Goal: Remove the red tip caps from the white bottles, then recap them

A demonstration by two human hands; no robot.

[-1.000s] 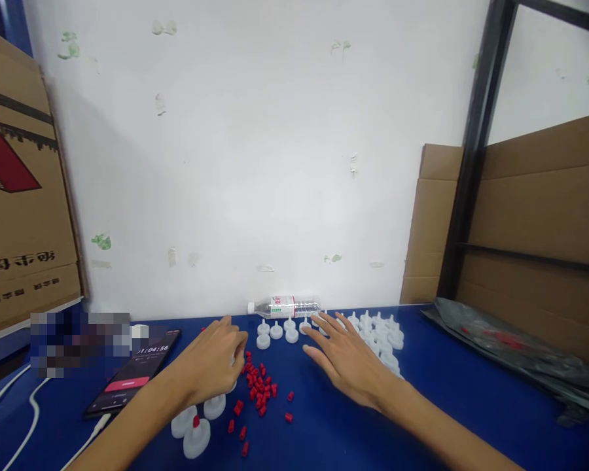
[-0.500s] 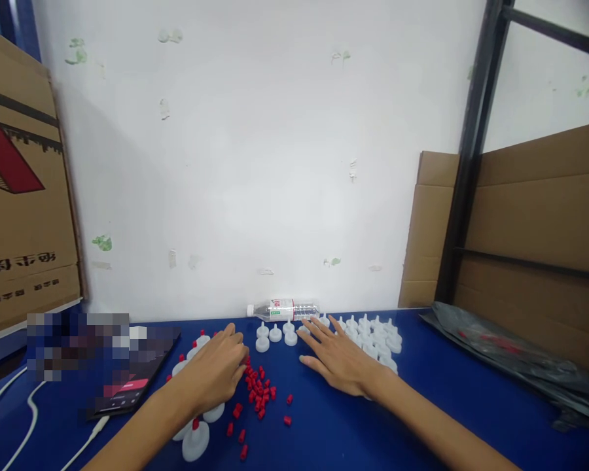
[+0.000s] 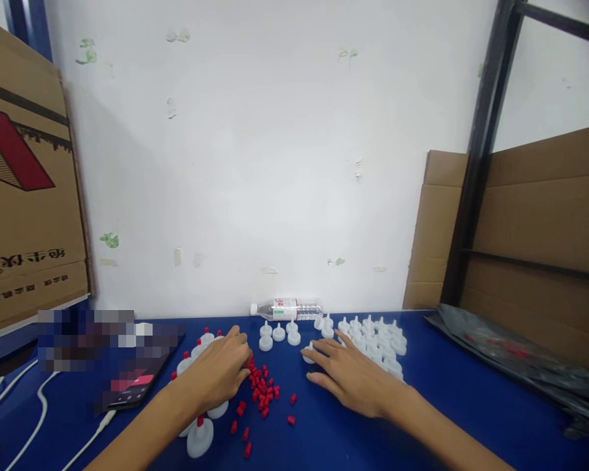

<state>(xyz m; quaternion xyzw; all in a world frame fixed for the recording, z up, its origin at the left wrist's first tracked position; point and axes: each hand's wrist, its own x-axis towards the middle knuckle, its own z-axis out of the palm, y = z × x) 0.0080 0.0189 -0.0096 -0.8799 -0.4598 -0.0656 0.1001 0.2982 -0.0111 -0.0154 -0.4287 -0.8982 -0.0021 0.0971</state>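
Observation:
My left hand hangs over the left part of the blue table, its fingers curled downward and thumb near the pile of small red caps. Whatever its fingers hold is hidden behind the hand. Around and under it stand white nozzle lids with red caps on their tips, such as the one in front. My right hand is open, palm down with fingers spread, and its fingertips reach a single white nozzle lid with no red cap visible. Close behind it stands a group of bare white nozzle lids.
A clear plastic bottle lies along the wall. At left are a tablet with a white cable and a large cardboard box. Grey plastic bags lie at right, before a dark metal post.
My right hand has drawn slightly back and toward me, and a white nozzle lid now shows at its fingertips, nearer than before. My left hand stays almost in place. The view has shifted slightly.

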